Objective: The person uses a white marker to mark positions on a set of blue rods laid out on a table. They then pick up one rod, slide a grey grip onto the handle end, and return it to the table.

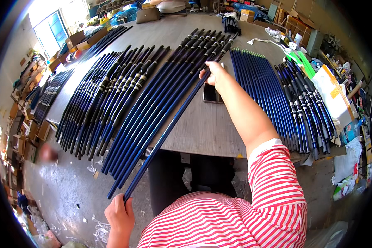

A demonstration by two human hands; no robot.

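A long dark blue fishing rod (166, 134) slants across in front of me, held in both hands. My left hand (120, 215) grips its lower end, past the near table edge. My right hand (212, 73) is closed around it near its darker upper part, whose tip reaches toward the far side. Just left of it lies a row of similar blue rods (149, 107) with black grips, their near ends jutting over the edge. A phone (212, 96) lies on the table under my right forearm.
On the grey table (194, 134), more rods (107, 95) lie to the left, slim blue rods (262, 95) to the right, and rods with light bands (306, 103) farther right. A dark bundle (231, 25) lies at the back. Beyond the table a person (171, 7) is partly visible.
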